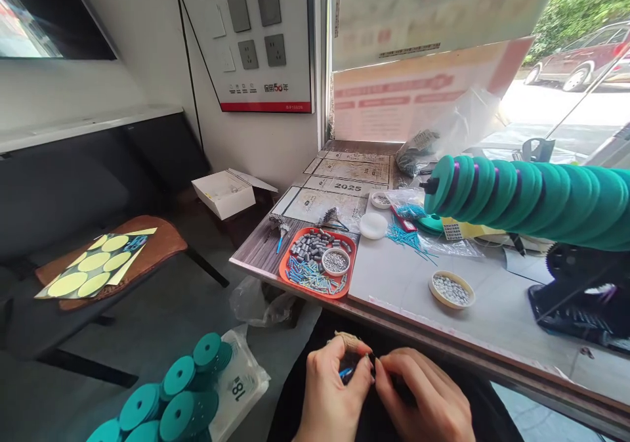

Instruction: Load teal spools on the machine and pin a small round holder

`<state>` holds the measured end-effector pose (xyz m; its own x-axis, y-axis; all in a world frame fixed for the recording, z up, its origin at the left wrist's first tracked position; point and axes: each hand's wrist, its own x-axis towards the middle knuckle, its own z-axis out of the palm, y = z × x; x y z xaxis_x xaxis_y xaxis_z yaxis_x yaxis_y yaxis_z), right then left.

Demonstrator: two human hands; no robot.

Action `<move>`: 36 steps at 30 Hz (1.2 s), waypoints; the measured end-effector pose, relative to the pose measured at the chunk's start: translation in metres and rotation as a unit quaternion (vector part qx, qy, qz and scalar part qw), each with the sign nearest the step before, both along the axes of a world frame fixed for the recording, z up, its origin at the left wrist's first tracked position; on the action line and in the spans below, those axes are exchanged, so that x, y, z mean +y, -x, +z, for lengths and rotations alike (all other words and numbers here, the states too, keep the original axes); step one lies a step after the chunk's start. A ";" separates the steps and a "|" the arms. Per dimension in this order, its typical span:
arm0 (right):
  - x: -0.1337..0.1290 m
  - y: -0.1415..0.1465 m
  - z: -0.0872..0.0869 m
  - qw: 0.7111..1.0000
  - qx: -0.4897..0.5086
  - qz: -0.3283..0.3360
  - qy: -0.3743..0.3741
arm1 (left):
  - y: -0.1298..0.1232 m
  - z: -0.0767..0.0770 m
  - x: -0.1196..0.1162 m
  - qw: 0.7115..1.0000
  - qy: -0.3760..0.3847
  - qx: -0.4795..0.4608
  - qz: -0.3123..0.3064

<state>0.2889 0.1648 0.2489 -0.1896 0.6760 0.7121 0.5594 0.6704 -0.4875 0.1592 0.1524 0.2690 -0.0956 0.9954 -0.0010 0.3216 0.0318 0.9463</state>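
My left hand (332,383), with a tan wrap on a finger, is closed in a pinch above my dark-clothed lap. A bit of blue (346,372) shows inside its curled fingers, too small to name. Close beside it, my right hand (426,389) pinches too, its thumb and fingertips meeting the left's at a tiny dark item I cannot identify. Beyond the hands, at the table's edge, sits an orange-red tray (282,268) with grey cylindrical pieces (310,246), blue and pale small tubes (308,278) and a round dish of small silvery beads (336,262).
A dish of pale pieces (451,289) stands on the right of the table (384,278). A rod of teal foam discs (526,192) juts in above it. Stacked teal spools (180,376) are at lower left, near a stool with a yellow-circle sheet (96,265). A white box (224,194) is behind.
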 end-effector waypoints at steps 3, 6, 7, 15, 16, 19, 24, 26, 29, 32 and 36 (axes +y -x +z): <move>-0.001 0.001 -0.002 1.000 -0.001 0.004 0.002 | 0.001 0.002 -0.002 1.000 -0.003 0.014 -0.015; -0.001 0.001 -0.004 1.000 0.000 0.003 0.005 | 0.001 0.002 -0.003 1.000 -0.009 0.013 -0.023; -0.001 0.001 -0.004 1.000 0.000 0.002 0.006 | 0.001 0.002 -0.003 1.000 -0.010 0.012 -0.022; -0.003 -0.001 -0.007 1.000 0.001 -0.004 0.013 | 0.001 -0.002 -0.002 1.000 -0.003 0.019 -0.013; -0.003 -0.001 -0.007 1.000 0.001 -0.005 0.014 | 0.001 -0.003 -0.002 1.000 -0.006 0.018 -0.008; -0.003 -0.002 -0.009 1.000 0.001 -0.005 0.023 | 0.001 -0.003 -0.002 1.000 -0.004 0.005 0.005; -0.002 -0.003 -0.009 0.998 0.008 0.000 0.064 | 0.000 -0.004 -0.003 1.000 -0.008 -0.026 0.012; -0.002 -0.003 -0.008 0.996 0.019 0.004 0.088 | 0.000 -0.004 -0.003 0.999 -0.014 -0.036 0.014; -0.003 -0.003 -0.006 0.991 0.051 0.015 0.122 | 0.001 -0.002 -0.003 0.999 -0.018 -0.049 0.014; -0.003 -0.003 -0.001 0.982 0.093 0.020 0.165 | 0.000 0.001 -0.003 0.998 -0.018 -0.061 0.008; -0.004 -0.001 0.004 0.970 0.119 0.029 0.209 | 0.000 0.003 -0.003 0.998 -0.025 -0.054 0.008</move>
